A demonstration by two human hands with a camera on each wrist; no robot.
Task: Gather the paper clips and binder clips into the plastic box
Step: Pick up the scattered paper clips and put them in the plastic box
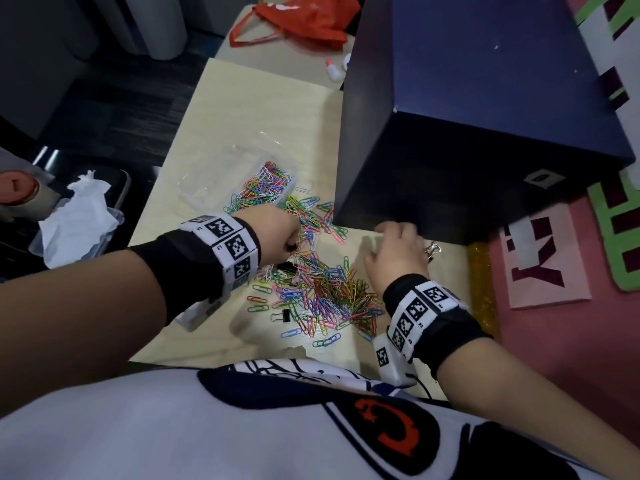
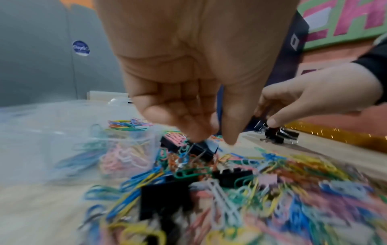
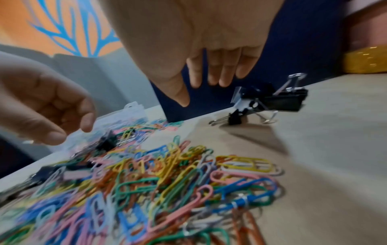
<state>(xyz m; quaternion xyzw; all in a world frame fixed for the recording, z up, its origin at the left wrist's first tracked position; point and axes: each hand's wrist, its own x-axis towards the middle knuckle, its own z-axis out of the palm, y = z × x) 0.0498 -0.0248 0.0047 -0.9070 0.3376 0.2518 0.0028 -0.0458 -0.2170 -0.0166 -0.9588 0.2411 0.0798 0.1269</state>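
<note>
Left hand (image 2: 188, 74) narrow over the paper clips (image 1: 322, 285), fingertips (image 2: 229, 136) at a black binder clip (image 2: 202, 149), grip unclear; right hand (image 3: 209, 41) loose, empty

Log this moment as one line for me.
left hand: over paper clip pile | right hand: open near binder clips | plastic box: partly filled

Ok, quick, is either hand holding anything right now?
Left hand: open, fingers loosely curled just above a black binder clip, gripping nothing.
Right hand: open, empty, beside other binder clips.
</note>
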